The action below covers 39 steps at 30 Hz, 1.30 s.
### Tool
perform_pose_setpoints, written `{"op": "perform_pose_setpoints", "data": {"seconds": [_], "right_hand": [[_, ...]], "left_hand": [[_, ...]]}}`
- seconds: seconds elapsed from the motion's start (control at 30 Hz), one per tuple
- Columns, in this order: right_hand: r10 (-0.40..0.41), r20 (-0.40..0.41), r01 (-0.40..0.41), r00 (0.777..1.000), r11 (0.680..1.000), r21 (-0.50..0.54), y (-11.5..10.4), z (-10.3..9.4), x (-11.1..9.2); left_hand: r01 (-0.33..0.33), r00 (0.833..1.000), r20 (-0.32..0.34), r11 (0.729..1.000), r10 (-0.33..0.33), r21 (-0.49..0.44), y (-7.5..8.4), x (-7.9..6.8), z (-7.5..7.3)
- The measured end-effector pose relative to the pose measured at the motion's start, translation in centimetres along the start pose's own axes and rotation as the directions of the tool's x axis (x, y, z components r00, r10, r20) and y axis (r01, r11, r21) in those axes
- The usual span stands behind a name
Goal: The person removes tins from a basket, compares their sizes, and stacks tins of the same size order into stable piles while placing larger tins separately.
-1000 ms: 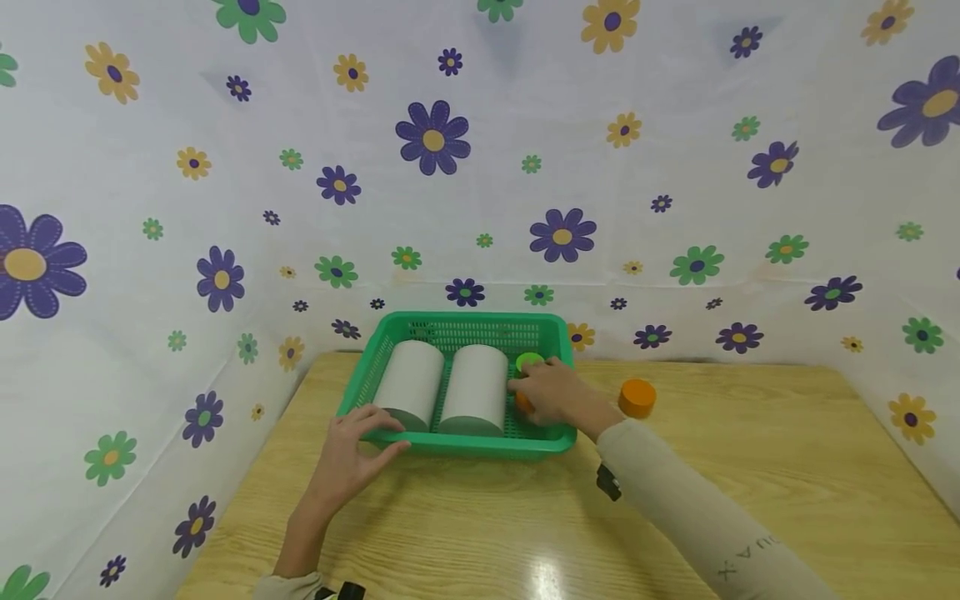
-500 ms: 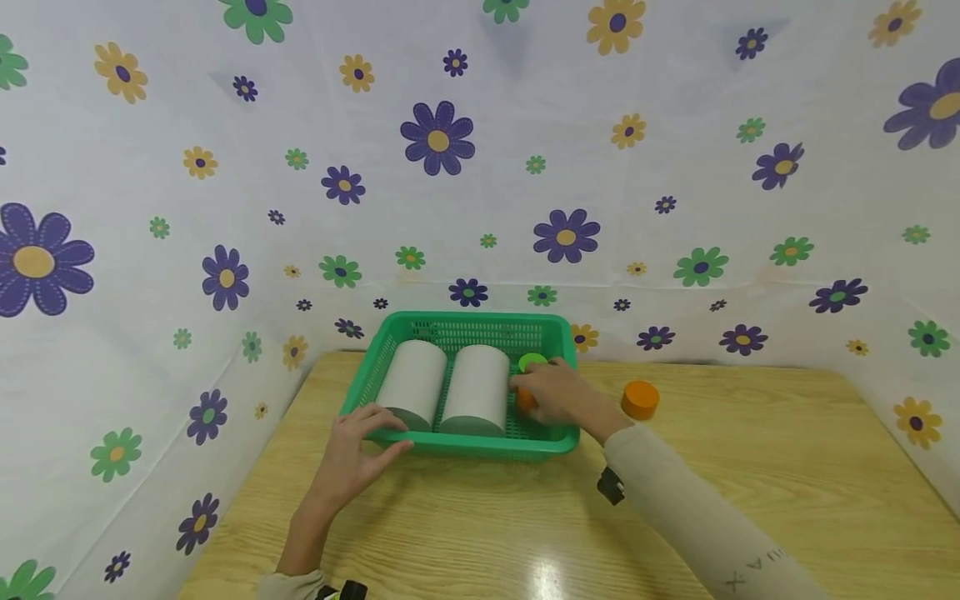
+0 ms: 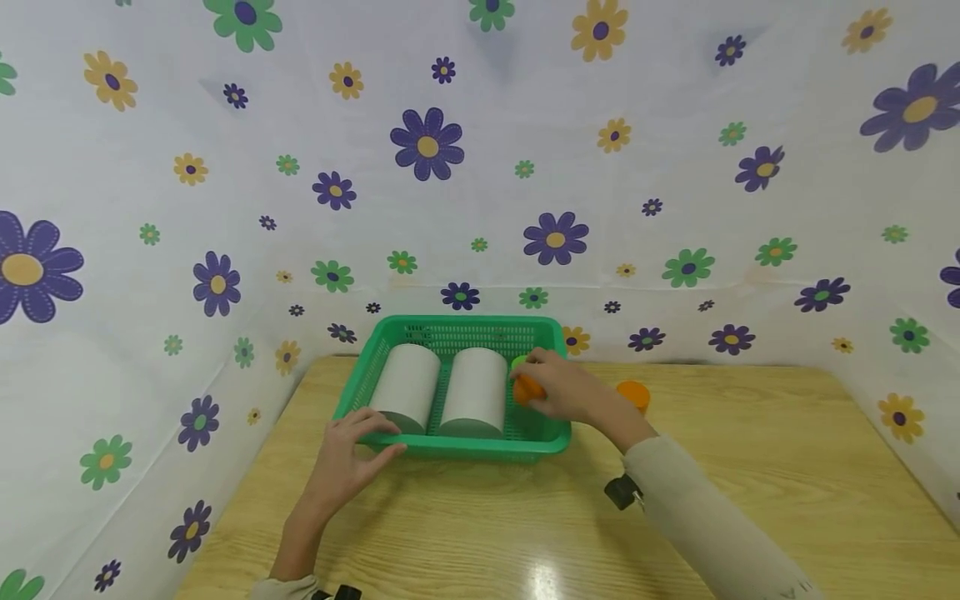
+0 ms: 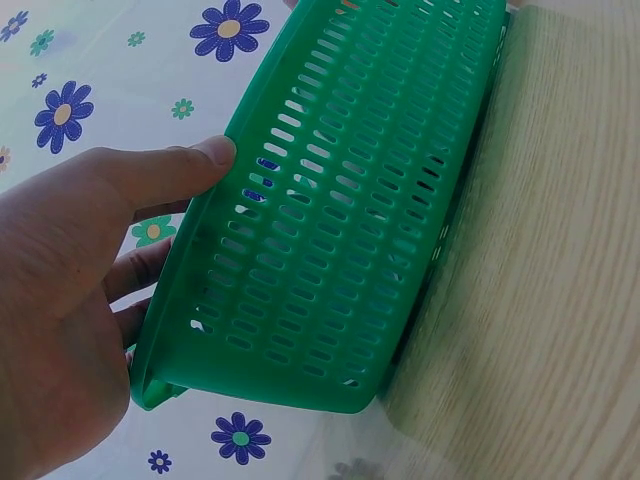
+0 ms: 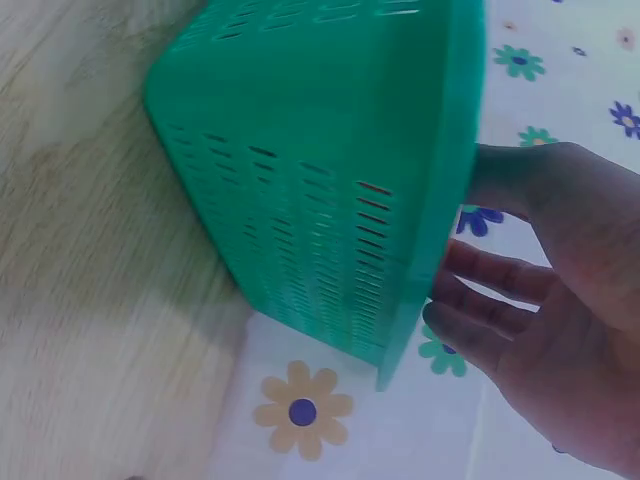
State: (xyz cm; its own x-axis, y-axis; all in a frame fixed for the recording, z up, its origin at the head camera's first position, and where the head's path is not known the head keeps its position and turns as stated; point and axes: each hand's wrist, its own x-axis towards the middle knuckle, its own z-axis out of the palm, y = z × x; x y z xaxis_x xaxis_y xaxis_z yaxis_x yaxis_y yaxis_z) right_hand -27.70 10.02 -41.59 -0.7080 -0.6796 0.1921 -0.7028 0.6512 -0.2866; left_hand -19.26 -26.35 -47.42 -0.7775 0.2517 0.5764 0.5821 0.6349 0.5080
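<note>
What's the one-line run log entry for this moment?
left hand: grips green basket by rim | right hand: holds orange object | in basket: two white cylinders | on table: orange cylinder

Cannot see all of the orange piece (image 3: pixel 529 388) in the right hand (image 3: pixel 567 388), nor of the green piece (image 3: pixel 518 362) towards the back right corner of the basket (image 3: pixel 465 447): part-covered by fingers. Find the orange cylinder (image 3: pixel 633 393), near the back edge of the worktop (image 3: pixel 787 467), overlapped by the forearm (image 3: pixel 624 422). Lose fingertips of the left hand (image 4: pixel 75 270) behind the basket rim. Catch sleeve marks (image 3: pixel 796 592) cropped, unreadable.
</note>
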Motion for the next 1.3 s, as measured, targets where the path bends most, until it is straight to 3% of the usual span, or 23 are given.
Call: {"op": "perform_pose_setpoints", "data": {"seconds": [0.3,0.6,0.83,1.3], "right_hand": [[-0.016,-0.102,0.019,0.995,0.999,0.031,-0.8,-1.2,-1.4],[0.027,-0.179,-0.009,0.984,0.995,0.102,-1.1,-1.7,-3.3],[0.046,-0.276,0.006,0.960,0.983,0.184,-0.9,-1.9,-4.6],[0.099,-0.403,-0.010,0.910,0.976,0.217,0.4,-0.9,-7.1]], "left_hand": [[0.003,1.000,-0.002,1.000,-0.003,0.005,-0.1,0.0,-0.1],[0.012,1.000,0.005,1.000,-0.012,0.017,-0.3,-0.1,0.0],[0.020,1.000,0.008,1.000,-0.020,-0.006,-0.4,-0.2,0.1],[0.000,1.000,0.000,1.000,0.000,0.004,-0.3,-0.1,0.0]]}}
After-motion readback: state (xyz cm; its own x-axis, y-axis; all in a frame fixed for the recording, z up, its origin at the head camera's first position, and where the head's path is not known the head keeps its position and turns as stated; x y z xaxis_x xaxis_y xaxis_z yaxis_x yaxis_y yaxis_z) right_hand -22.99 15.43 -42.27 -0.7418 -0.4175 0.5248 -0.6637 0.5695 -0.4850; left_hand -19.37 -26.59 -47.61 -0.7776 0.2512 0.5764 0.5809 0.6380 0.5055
